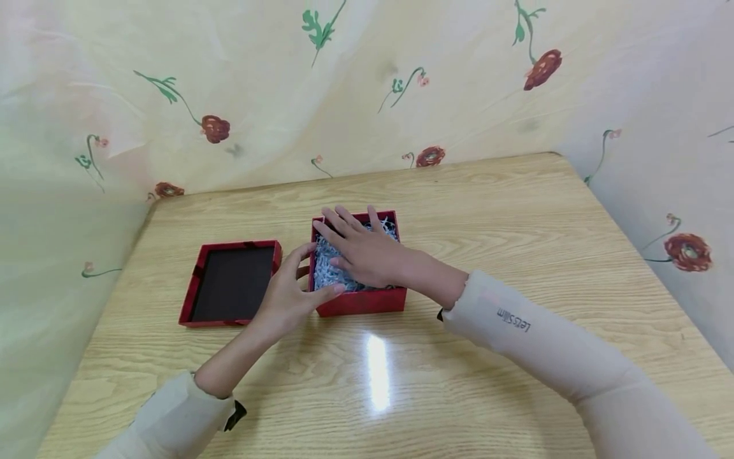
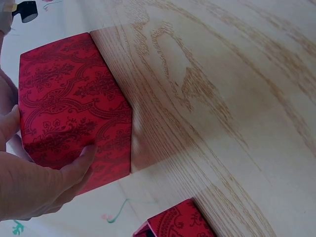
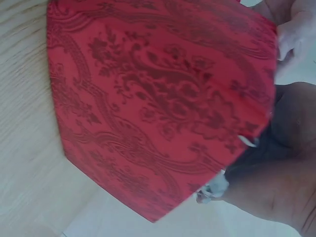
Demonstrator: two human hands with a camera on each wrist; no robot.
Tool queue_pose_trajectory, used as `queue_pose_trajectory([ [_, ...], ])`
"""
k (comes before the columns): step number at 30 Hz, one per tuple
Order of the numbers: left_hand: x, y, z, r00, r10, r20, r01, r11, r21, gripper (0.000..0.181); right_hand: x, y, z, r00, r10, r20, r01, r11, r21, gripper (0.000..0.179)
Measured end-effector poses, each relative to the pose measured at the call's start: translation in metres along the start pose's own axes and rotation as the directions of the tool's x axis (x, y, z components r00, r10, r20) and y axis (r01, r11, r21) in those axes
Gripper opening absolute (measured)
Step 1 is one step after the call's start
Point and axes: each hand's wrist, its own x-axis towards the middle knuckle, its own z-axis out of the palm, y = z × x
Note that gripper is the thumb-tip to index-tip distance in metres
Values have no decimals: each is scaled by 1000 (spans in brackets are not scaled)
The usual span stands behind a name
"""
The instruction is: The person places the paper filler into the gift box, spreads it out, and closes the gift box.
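Note:
A red patterned box (image 1: 361, 303) stands on the table, its top uncovered and pale blue shredded paper (image 1: 328, 271) filling it. My left hand (image 1: 287, 296) holds the box at its near left corner, thumb at the front rim and fingers along the left side. In the left wrist view those fingers (image 2: 81, 160) touch the patterned wall. Over the box top, my right hand (image 1: 369, 255) rests on the shredded paper with its fingers spread. The right wrist view shows the box wall (image 3: 163, 108) up close, with some paper strands (image 3: 215, 187) near the hand.
Left of the box lies a red lid (image 1: 235, 284), its black inside facing up. The wooden table (image 1: 504, 242) runs back to a floral cloth (image 1: 252, 76) that hangs behind it and at both sides.

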Motion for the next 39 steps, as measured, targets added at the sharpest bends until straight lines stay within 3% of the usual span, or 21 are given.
queue_pose_trajectory([
  [12,0,-3,0,1000,4,7,-4,1000,-7,88,10,2,21,999,8,39,-5,997,-71,66],
  [17,-1,-5,0,1000,4,2,-4,1000,-3,87,11,4,26,993,7,120,-2,999,-39,66],
  [25,-2,-6,1,1000,-1,-8,1,1000,5,89,23,11,38,951,25,309,-26,1000,-1,67],
  [29,-3,-5,1,1000,5,-17,-5,1000,18,89,29,12,41,930,39,366,-42,999,1,68],
  [34,-3,-6,1,1000,11,-16,-10,1000,19,89,28,11,35,929,33,368,-37,999,5,67],
  [39,-3,-7,1,1000,11,-7,-10,1000,14,89,16,10,19,956,16,293,-37,997,68,65],
])
